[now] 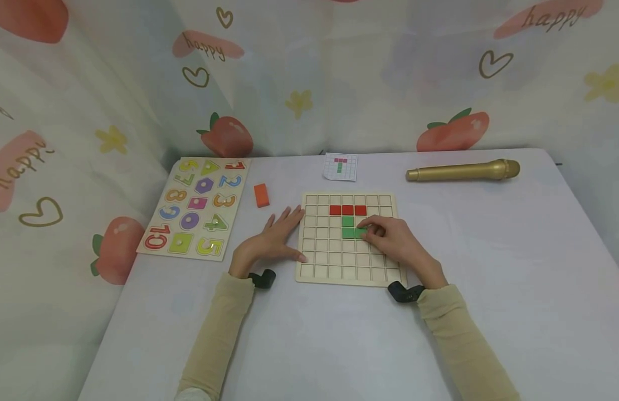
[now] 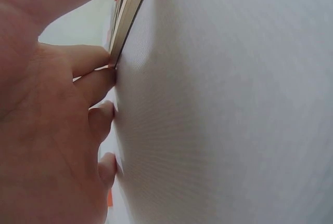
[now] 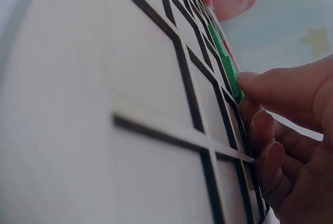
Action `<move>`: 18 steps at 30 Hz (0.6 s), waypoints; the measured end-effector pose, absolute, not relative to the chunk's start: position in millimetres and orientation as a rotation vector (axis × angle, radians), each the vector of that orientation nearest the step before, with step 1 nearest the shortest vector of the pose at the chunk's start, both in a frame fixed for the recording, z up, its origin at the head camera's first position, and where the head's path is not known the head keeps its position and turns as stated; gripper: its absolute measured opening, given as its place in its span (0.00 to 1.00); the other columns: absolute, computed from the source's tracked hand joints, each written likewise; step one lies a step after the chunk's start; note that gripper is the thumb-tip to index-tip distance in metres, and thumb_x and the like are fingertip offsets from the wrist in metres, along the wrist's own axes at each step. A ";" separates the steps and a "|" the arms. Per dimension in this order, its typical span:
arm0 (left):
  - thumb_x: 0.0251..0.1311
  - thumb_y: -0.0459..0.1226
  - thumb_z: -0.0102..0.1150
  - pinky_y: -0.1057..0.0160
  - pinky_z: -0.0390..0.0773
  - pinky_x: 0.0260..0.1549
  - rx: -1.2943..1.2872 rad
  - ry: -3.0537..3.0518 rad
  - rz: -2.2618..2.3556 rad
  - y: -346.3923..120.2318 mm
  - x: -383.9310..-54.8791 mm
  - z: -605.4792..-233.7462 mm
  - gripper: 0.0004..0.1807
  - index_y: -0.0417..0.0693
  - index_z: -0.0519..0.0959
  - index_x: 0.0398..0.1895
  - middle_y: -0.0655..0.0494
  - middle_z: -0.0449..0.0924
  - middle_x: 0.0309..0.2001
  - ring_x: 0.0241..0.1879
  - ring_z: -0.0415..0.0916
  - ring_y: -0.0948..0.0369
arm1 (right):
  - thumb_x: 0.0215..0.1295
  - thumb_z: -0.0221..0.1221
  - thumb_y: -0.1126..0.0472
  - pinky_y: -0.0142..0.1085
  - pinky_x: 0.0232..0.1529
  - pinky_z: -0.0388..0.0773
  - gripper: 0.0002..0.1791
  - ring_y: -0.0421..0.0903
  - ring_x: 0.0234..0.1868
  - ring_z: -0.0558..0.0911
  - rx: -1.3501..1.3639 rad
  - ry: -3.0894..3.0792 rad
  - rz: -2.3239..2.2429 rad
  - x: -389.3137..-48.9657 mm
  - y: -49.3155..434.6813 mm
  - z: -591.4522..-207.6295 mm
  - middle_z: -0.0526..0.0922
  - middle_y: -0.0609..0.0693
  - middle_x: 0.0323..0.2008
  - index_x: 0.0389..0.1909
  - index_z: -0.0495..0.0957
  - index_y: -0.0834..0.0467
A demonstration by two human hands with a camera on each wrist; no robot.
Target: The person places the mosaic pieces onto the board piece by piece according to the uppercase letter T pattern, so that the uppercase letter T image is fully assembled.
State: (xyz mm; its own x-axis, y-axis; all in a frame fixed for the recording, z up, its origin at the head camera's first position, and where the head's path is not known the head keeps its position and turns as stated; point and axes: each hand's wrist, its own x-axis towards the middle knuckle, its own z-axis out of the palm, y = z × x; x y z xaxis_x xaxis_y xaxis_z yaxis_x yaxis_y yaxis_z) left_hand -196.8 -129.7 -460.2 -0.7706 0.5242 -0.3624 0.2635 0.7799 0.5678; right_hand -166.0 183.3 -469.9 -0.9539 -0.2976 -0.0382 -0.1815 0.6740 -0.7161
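A wooden grid board (image 1: 319, 273) lies flat on the table. Three red square tiles (image 1: 347, 210) form a row in its upper part. Below the middle one sit two green tiles (image 1: 347, 221), one under the other. My right hand (image 1: 396, 239) pinches another green tile (image 3: 231, 76) with thumb and fingertips, in the cell right of the lower one; whether it is fully seated I cannot tell. My left hand (image 1: 269, 239) is spread beside the board, its thumb and fingertips touching the left edge. The left wrist view shows that palm (image 2: 47, 146) and the board's side (image 2: 127, 18).
A small card (image 1: 340, 174) with a printed red and green grid pattern lies behind the board. An orange block (image 1: 261, 195) and a number-and-shape puzzle board (image 1: 219, 228) are on the left. A gold microphone (image 1: 454, 171) lies at the back right, before a printed curtain (image 1: 359, 100).
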 end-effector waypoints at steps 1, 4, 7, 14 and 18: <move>0.53 0.51 0.78 0.46 0.24 0.81 0.589 2.458 0.678 -129.4 -196.7 -460.0 0.66 0.51 0.41 0.85 0.56 0.34 0.85 0.84 0.24 0.54 | 0.71 0.63 0.60 0.36 0.37 0.74 0.11 0.44 0.31 0.77 -0.395 2.734 -1.146 -165.7 183.4 -469.0 0.82 0.47 0.31 0.51 0.85 0.56; 0.53 0.51 0.78 0.45 0.25 0.81 0.591 2.463 0.686 -128.9 -196.3 -459.8 0.66 0.51 0.41 0.85 0.56 0.35 0.85 0.84 0.25 0.54 | 0.72 0.62 0.59 0.37 0.37 0.74 0.11 0.45 0.32 0.77 -0.393 2.732 -1.158 -164.8 184.0 -466.4 0.83 0.48 0.32 0.51 0.85 0.57; 0.53 0.52 0.77 0.46 0.25 0.81 0.597 2.462 0.689 -129.4 -196.5 -461.0 0.66 0.52 0.41 0.85 0.56 0.35 0.85 0.84 0.25 0.55 | 0.73 0.62 0.59 0.37 0.38 0.74 0.11 0.45 0.33 0.77 -0.383 2.729 -1.169 -163.5 184.5 -463.5 0.84 0.49 0.33 0.51 0.84 0.58; 0.64 0.52 0.68 0.43 0.33 0.81 0.558 2.472 0.632 -130.9 -202.0 -449.6 0.56 0.49 0.44 0.85 0.52 0.41 0.85 0.84 0.32 0.51 | 0.75 0.59 0.57 0.41 0.43 0.78 0.13 0.49 0.40 0.80 -0.381 2.737 -1.139 -161.0 187.7 -455.7 0.86 0.54 0.41 0.54 0.83 0.58; 0.69 0.55 0.61 0.40 0.38 0.81 0.504 2.593 0.634 -122.6 -206.9 -437.2 0.48 0.50 0.50 0.84 0.47 0.49 0.83 0.83 0.44 0.47 | 0.75 0.59 0.59 0.55 0.59 0.78 0.17 0.58 0.58 0.80 -0.430 2.846 -1.067 -158.5 199.1 -444.2 0.83 0.59 0.58 0.59 0.81 0.60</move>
